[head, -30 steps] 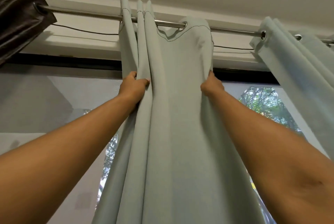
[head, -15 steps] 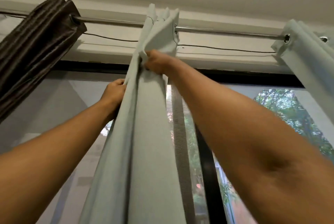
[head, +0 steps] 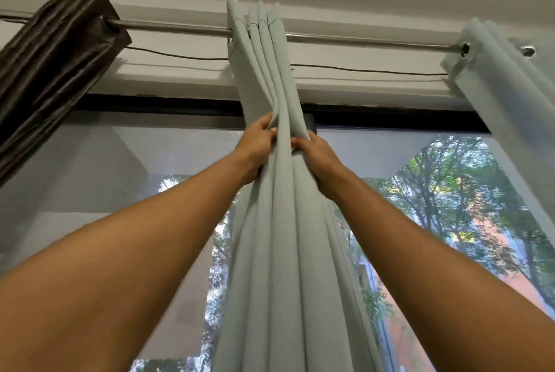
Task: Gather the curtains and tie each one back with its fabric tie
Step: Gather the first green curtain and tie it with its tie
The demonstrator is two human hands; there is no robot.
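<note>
A pale green curtain [head: 282, 251] hangs from the metal rod [head: 180, 29] in the middle, bunched into several tight folds. My left hand [head: 255, 148] grips the left side of the bundle a little below the rod. My right hand [head: 316, 158] clasps the right side at about the same height, fingers curled around the folds. Both arms reach upward. No fabric tie is visible.
A dark brown curtain [head: 51, 71] is gathered at the rod's left end. Another pale green curtain [head: 507, 95] hangs at the right. Behind is a window with a black frame [head: 168, 104], a mesh screen and trees outside. A thin wire [head: 360, 70] runs below the rod.
My right hand has pushed the curtain's right edge leftward into the bundle, then dropped lower to clasp the folds. The curtain went from spread flat to gathered.
</note>
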